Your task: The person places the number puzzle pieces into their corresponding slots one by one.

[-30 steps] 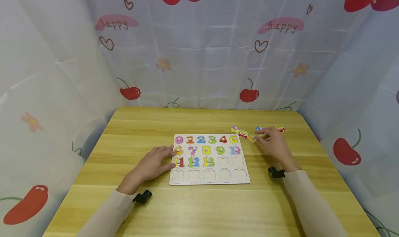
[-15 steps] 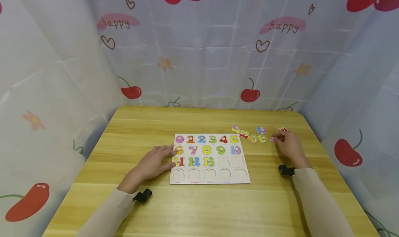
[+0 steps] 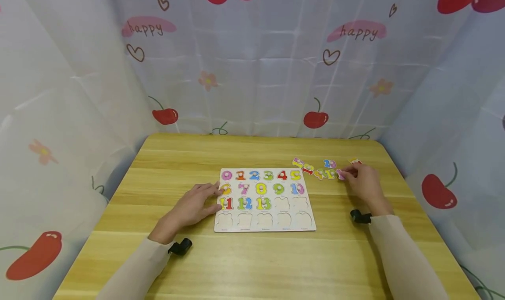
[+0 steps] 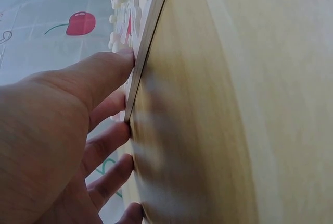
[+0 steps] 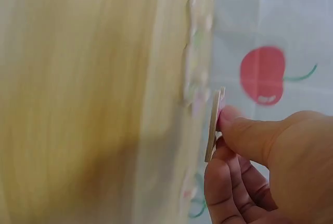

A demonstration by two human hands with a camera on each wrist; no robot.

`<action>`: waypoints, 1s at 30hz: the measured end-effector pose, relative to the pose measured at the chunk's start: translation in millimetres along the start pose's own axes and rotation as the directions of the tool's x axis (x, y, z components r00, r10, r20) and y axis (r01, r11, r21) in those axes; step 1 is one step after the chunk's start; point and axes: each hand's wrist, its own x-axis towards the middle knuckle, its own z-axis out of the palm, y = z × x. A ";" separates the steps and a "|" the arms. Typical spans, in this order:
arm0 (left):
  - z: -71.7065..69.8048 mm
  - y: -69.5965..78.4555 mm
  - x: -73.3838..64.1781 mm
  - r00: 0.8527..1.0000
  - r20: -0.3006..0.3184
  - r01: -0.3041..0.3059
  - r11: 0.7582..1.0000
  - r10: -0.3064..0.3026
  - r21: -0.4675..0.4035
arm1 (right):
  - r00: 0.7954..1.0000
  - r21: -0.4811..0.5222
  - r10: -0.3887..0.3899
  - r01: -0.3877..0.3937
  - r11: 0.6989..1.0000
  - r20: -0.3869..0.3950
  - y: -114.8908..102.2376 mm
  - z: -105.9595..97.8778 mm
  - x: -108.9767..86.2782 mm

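Observation:
A white wooden number puzzle board (image 3: 235, 221) lies on the table with pieces 0 to 13 in their slots; the other slots in its lower rows are bare. My left hand (image 3: 198, 205) rests at the board's left edge, fingers extended; in the left wrist view the thumb (image 4: 106, 70) touches the edge. Beyond the board's top right corner, my right hand (image 3: 364, 183) pinches a pink number piece (image 3: 340, 174) between thumb and fingers. The right wrist view shows this puzzle piece (image 5: 214, 125) edge-on, so its number is hidden.
Several loose number pieces lie left of and behind my right hand, among them a blue and pink 20 (image 3: 329, 163), a green and yellow piece (image 3: 331, 174) and a red piece (image 3: 308, 169). A partly hidden piece (image 3: 355, 161) lies behind the hand. A curtain (image 3: 260, 94) encloses the table.
My right hand has moved right from over the loose pieces, then slightly back left, with the pink piece now pinched in its fingers. The left hand has stayed at the board's edge.

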 end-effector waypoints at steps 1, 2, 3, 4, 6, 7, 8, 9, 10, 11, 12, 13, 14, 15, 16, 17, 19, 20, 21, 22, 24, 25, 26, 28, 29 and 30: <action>-0.4 -0.1 0.1 1.000 0.001 0.001 1.000 -0.001 0.001 | 1.000 0.001 -0.020 0.020 1.000 -0.007 -5.3 -0.5 -1.2; -0.6 0.1 0.1 1.000 0.003 0.006 1.000 -0.006 0.000 | 0.999 0.002 -0.039 0.039 0.999 -0.013 -11.0 -0.5 -2.4; -0.8 0.1 0.2 1.000 0.004 0.007 1.000 -0.007 -0.001 | 0.998 0.006 -0.052 0.052 0.999 -0.021 -17.0 0.0 -3.7; -0.7 -0.1 0.3 1.000 0.004 0.009 1.000 -0.009 0.000 | 0.998 0.009 -0.065 0.065 0.998 -0.023 -22.6 0.9 -5.0; -0.3 -0.2 -0.1 1.000 0.004 0.011 1.000 -0.011 0.001 | 0.997 0.023 -0.081 0.081 0.996 -0.010 -34.9 3.4 -8.6; -0.1 -0.1 -0.2 1.000 0.003 0.011 1.000 -0.011 0.001 | 0.996 0.029 -0.089 0.088 0.996 0.003 -40.6 5.6 -10.6; 0.0 -0.1 -0.4 1.000 0.003 0.012 1.000 -0.012 0.000 | 0.996 0.038 -0.091 0.090 0.995 0.016 -46.3 8.1 -12.5; 0.1 -0.1 -0.5 1.000 0.003 0.013 1.000 -0.013 0.001 | 0.995 0.044 -0.090 0.088 0.995 0.034 -51.9 10.5 -14.6; 0.2 -0.1 -0.6 1.000 0.002 0.012 1.000 -0.012 0.002 | 0.994 0.050 -0.092 0.089 0.995 0.052 -57.3 13.1 -16.7; 0.3 0.0 -0.6 1.000 0.002 0.010 1.000 -0.010 0.002 | 0.993 0.056 -0.096 0.092 0.994 0.070 -63.2 15.5 -19.2; 0.4 -0.1 -0.6 1.000 0.002 0.009 1.000 -0.009 0.003 | 0.991 0.057 -0.103 0.098 0.994 0.086 -68.3 18.2 -21.4; 0.6 -0.1 -0.4 1.000 0.001 0.006 1.000 -0.006 0.005 | 0.989 0.061 -0.111 0.106 0.993 0.099 -73.8 20.7 -23.7; 0.6 -0.2 -0.4 1.000 0.001 0.005 1.000 -0.005 0.006 | 0.987 0.068 -0.120 0.112 0.991 0.112 -79.3 22.9 -26.0; 0.7 -0.2 -0.3 1.000 0.001 0.005 1.000 -0.005 0.008 | 0.984 0.074 -0.131 0.123 0.990 0.124 -84.5 25.4 -28.2; 0.7 -0.3 -0.2 1.000 0.001 0.004 1.000 -0.004 0.009 | 0.980 0.082 -0.145 0.135 0.987 0.136 -89.8 27.8 -30.3; 0.6 -0.4 -0.2 1.000 0.001 0.005 1.000 -0.005 0.009 | 0.976 0.093 -0.155 0.142 0.986 0.151 -94.7 30.3 -32.4; 0.5 -0.6 0.0 1.000 0.001 0.007 1.000 -0.007 0.008 | 0.969 0.121 -0.176 0.156 0.980 0.176 -103.6 35.7 -36.6; 0.5 -0.6 0.1 1.000 0.001 0.007 1.000 -0.007 0.007 | 0.965 0.136 -0.185 0.161 0.978 0.187 -107.4 38.4 -38.7; 0.4 -0.5 0.2 1.000 0.002 0.006 1.000 -0.006 0.008 | 0.961 0.148 -0.195 0.167 0.975 0.197 -110.8 41.4 -40.8; 0.3 -0.4 0.2 1.000 0.002 0.004 1.000 -0.004 0.008 | 0.957 0.160 -0.202 0.170 0.972 0.207 -114.3 44.3 -43.1; 0.1 0.1 0.3 1.000 0.003 0.004 1.000 -0.004 0.008 | 0.949 0.175 -0.217 0.179 0.968 0.228 -120.3 50.3 -47.3; -0.1 0.4 0.3 1.000 0.004 0.005 1.000 -0.005 0.007 | 0.945 0.181 -0.221 0.179 0.967 0.242 -122.9 53.2 -49.4; -0.4 0.7 0.1 1.000 0.005 0.006 1.000 -0.006 0.006 | 0.940 0.187 -0.226 0.181 0.965 0.255 -125.3 55.8 -51.2; -0.9 1.3 -0.1 1.000 0.007 0.009 1.000 -0.009 0.003 | 0.932 0.192 -0.228 0.178 0.965 0.283 -129.9 61.0 -54.8; -1.1 1.5 -0.2 1.000 0.007 0.011 1.000 -0.011 0.000 | 0.928 0.196 -0.230 0.177 0.964 0.294 -131.8 63.1 -56.1; -1.2 1.6 -0.1 1.000 0.008 0.011 1.000 -0.011 -0.002 | 0.924 0.201 -0.233 0.177 0.963 0.302 -133.8 65.0 -57.3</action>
